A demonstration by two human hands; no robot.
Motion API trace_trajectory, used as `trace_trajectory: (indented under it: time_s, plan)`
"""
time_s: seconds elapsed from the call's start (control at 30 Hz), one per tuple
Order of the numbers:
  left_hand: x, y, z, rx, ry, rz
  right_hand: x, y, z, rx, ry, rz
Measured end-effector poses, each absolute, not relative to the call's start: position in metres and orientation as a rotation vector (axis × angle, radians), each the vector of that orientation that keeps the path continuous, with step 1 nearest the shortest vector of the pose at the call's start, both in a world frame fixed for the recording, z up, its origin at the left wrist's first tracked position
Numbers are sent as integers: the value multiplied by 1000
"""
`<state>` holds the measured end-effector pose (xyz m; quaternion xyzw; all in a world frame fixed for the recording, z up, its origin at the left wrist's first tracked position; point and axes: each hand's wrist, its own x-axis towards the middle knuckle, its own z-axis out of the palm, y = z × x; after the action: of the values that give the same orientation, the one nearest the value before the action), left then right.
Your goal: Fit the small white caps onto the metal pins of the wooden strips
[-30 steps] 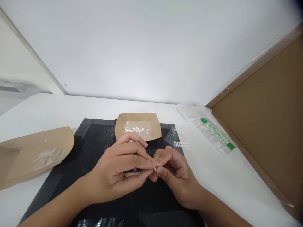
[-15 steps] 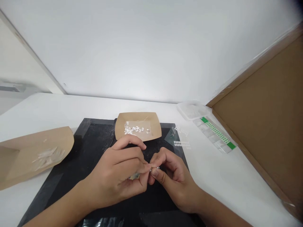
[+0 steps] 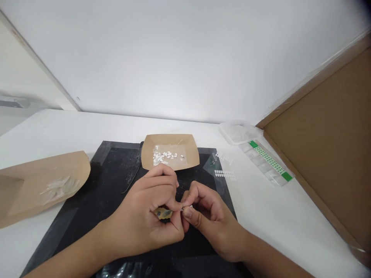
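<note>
Over the black mat [image 3: 87,208] my left hand [image 3: 147,208] and my right hand [image 3: 211,220] meet fingertip to fingertip. Between the right thumb and index finger sits a small shiny, silvery piece [image 3: 182,209], mostly covered; its kind cannot be made out. The left thumb and index finger pinch at the same spot. Inside the curl of the left hand shows a yellowish thing with grey spots [image 3: 163,213], largely hidden by the fingers. Just beyond the hands stands a brown paper tray [image 3: 191,148], holding a clear bag and many small white oval pieces [image 3: 165,155].
At left lies a larger brown paper tray [image 3: 58,164] with clear plastic packets [image 3: 59,189]. Right of the mat are white oval stickers [image 3: 224,174], a small clear bag [image 3: 212,164], a green-labelled clear pouch [image 3: 271,162] and a translucent container [image 3: 239,132]. A cardboard panel [image 3: 324,135] borders the right side.
Both hands stay joined around the small piece. The left fingers have shifted, and more of the yellowish thing shows inside that hand. The view has tilted slightly.
</note>
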<state>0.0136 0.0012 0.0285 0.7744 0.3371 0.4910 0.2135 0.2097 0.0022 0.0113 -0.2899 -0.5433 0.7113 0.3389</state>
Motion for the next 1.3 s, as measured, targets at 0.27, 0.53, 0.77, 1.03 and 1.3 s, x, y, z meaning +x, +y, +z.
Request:
trace_trajectory:
  time_s: [0.27, 0.53, 0.77, 1.03, 1.3]
  plan:
    - [13, -1, 29, 1923, 1000, 1280, 210, 3, 8, -697, -1335, 1952]
    - [13, 1, 27, 1932, 964, 1333, 212, 6, 6, -629, -1197, 2049]
    - [10, 4, 24, 2048, 933, 1386, 213, 7, 5, -584, -1004, 2149]
    - [12, 4, 28, 2112, 954, 1486, 210, 7, 8, -600, -915, 2173]
    - [11, 7, 37, 2376, 845, 1444, 210, 5, 4, -630, -987, 2121]
